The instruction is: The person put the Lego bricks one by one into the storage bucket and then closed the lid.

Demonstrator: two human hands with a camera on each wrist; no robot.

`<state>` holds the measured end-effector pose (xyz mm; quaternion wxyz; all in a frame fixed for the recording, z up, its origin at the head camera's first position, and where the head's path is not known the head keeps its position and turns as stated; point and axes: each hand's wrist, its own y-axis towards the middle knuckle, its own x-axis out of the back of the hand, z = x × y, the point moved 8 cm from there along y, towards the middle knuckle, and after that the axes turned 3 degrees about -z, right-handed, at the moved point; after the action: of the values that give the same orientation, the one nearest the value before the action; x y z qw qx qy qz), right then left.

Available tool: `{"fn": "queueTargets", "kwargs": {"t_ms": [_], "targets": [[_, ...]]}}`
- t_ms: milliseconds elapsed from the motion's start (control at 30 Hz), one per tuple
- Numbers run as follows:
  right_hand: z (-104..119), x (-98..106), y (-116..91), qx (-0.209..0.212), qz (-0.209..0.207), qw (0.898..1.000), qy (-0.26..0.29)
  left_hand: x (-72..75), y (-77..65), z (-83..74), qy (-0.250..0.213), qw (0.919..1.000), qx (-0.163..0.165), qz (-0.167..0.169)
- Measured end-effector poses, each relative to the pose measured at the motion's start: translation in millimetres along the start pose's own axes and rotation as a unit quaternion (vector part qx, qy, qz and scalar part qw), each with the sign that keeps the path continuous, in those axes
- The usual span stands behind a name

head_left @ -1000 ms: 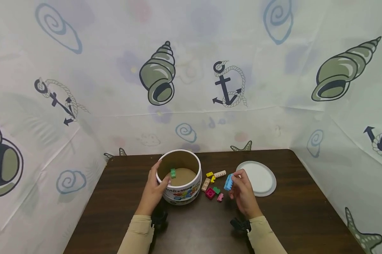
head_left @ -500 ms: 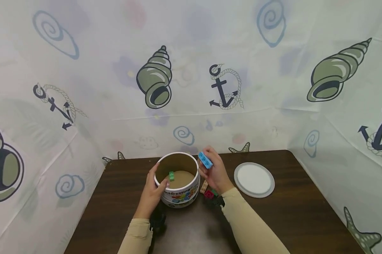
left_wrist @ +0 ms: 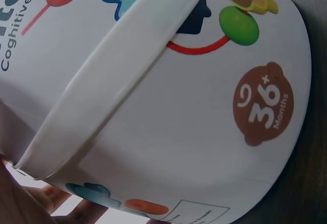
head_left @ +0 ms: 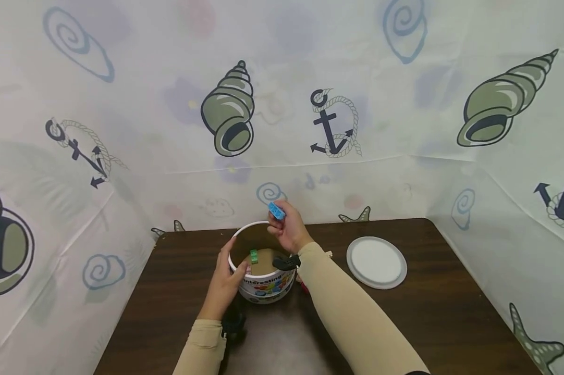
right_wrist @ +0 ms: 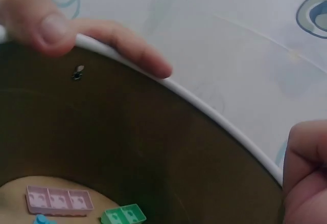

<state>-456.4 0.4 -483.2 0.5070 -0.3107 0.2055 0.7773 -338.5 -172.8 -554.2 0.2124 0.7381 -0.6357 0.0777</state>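
A white bucket (head_left: 268, 291) with a brown inside and printed pictures stands at the back of the table. My left hand (head_left: 227, 281) grips its left rim, thumb over the inside; this thumb (right_wrist: 53, 32) also shows in the right wrist view. Above the far right rim, my right hand (head_left: 289, 227) pinches a light blue toy building brick (head_left: 276, 210). Inside the bucket lie a green brick (right_wrist: 124, 215), a pink brick (right_wrist: 59, 201) and part of something blue (right_wrist: 43, 219). The left wrist view shows the bucket's printed side (left_wrist: 168, 132) close up.
A round white lid (head_left: 377, 262) lies on the dark wooden table (head_left: 432, 323) to the right. Under the right forearm, a bit of a red brick (head_left: 303, 284) shows; the other loose bricks are mostly hidden. A patterned cloth (head_left: 282, 104) hangs behind.
My right hand has carried the blue brick leftward and up, from beside the loose bricks to above the bucket's far rim. Its forearm now covers those bricks. My left hand stays on the bucket.
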Motion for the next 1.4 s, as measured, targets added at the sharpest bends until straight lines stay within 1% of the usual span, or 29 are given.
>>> {"fn": "queueTargets", "kwargs": {"t_ms": [100,167,400,567,833,1033,1133,1300,1400], "targets": [[-1.3,-3.5,-1.6,0.014,0.015,0.999,-0.033,2.6,-0.9,0.3,0.004,1.0,-0.001,-0.006],[-2.2,-4.9,-3.2,0.016,0.023,0.999,-0.045,2.7,-2.0,1.0,0.005,1.0,0.0,-0.006],[-2.6,-2.6,-7.6,0.016,0.023,0.997,-0.076,-3.7,-5.5,1.6,-0.003,1.0,-0.001,0.002],[-2.4,-5.3,-7.2,0.013,0.038,0.995,-0.087,-2.1,-5.7,-1.4,-0.004,1.0,-0.001,-0.004],[-0.8,-5.2,-4.4,0.016,0.019,0.995,-0.099,-1.1,-0.9,-3.7,-0.002,1.0,0.003,0.004],[-4.1,-5.6,-3.4,0.007,0.017,0.994,-0.105,0.7,-2.3,-0.9,-0.002,1.0,0.009,-0.003],[-4.0,-4.8,-1.9,0.005,0.013,0.995,-0.103,-0.1,-1.7,-0.1,-0.005,1.0,0.005,-0.003],[0.5,-0.9,0.0,0.016,-0.004,0.994,-0.104,-2.0,1.7,0.1,-0.006,1.0,-0.002,-0.004],[2.2,-0.4,0.4,0.018,-0.004,0.995,-0.101,-2.7,2.8,0.6,-0.005,0.9999,-0.008,-0.005]]}}
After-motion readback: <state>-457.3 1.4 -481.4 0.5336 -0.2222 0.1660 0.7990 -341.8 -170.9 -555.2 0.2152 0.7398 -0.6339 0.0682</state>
